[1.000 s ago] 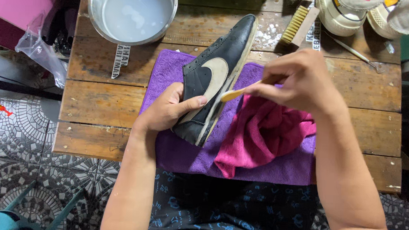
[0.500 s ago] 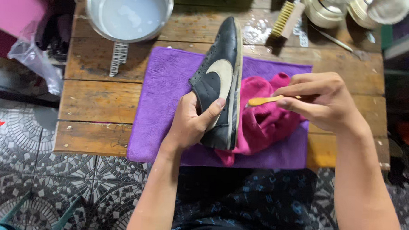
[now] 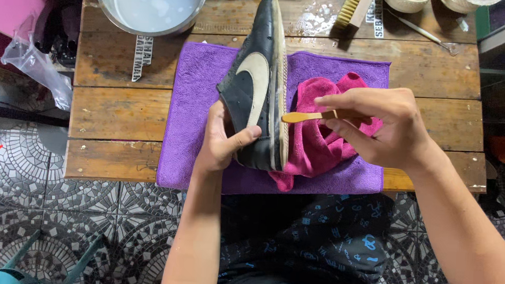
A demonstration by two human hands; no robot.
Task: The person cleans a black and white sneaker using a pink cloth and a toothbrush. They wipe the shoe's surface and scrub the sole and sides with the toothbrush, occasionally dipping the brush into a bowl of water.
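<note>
1. The left hand [image 3: 221, 143] is clamped on the heel end of the black sneaker [image 3: 260, 85], thumb across its side. It holds the shoe on edge with the sole turned to the right. A second ago the shoe lay slanted; now it stands nearly straight up and down the frame.
2. The right hand [image 3: 378, 127] is closed around a small wooden-handled brush [image 3: 316, 115]. Its tip now touches the pale sole edge, where half a second ago it was just off the shoe. That suggests the scrubbing has moved to the midsole.
3. The shoe rests over a crumpled pink cloth [image 3: 320, 145], which lies on a purple towel [image 3: 197, 100] spread on the wooden table [image 3: 117, 113].
4. Farther off, a metal basin [image 3: 150, 7] of cloudy water sits at the table's far left edge. A larger bristle brush [image 3: 352, 9] lies beside the shoe's toe, on wet, soapy planks.
</note>
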